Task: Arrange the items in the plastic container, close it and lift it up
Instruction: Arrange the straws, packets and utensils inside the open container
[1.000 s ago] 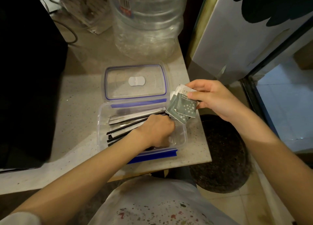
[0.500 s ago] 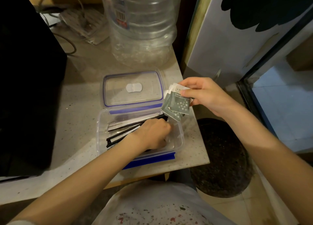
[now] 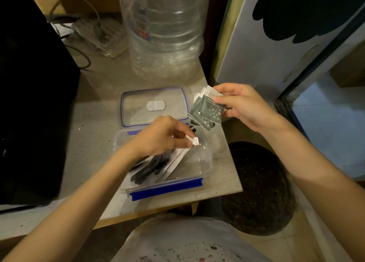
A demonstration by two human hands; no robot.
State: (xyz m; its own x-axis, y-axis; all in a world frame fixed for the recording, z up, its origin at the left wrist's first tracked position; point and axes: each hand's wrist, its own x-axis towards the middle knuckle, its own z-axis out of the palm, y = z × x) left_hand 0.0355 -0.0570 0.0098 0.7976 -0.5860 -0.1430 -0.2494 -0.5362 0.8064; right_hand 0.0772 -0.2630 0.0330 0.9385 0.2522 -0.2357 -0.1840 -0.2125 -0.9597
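Observation:
A clear plastic container (image 3: pixel 207 164) with a blue front clip (image 3: pixel 166 189) sits open near the counter's front edge. Its clear lid (image 3: pixel 154 106), rimmed in blue, lies flat just behind it. Inside the container lie black sticks in wrappers (image 3: pixel 150 169). My left hand (image 3: pixel 160 137) hovers over the container's back part, pinching a small white piece (image 3: pixel 194 140) and the end of a wrapped stick. My right hand (image 3: pixel 245 106) is to the right of the lid, above the counter's edge, holding a few grey-green sachets (image 3: pixel 207 111).
A large clear water bottle (image 3: pixel 164 31) stands behind the lid. A black box (image 3: pixel 33 104) fills the left side. Cables (image 3: pixel 85 42) lie at the back left. A white panel (image 3: pixel 276 40) rises on the right, and a dark round tub (image 3: pixel 258 186) sits on the floor below.
My left hand has risen from deep in the container and moved toward its back, now pinching a small white piece. The wrapped sticks have shifted. My right hand keeps the sachets in about the same place.

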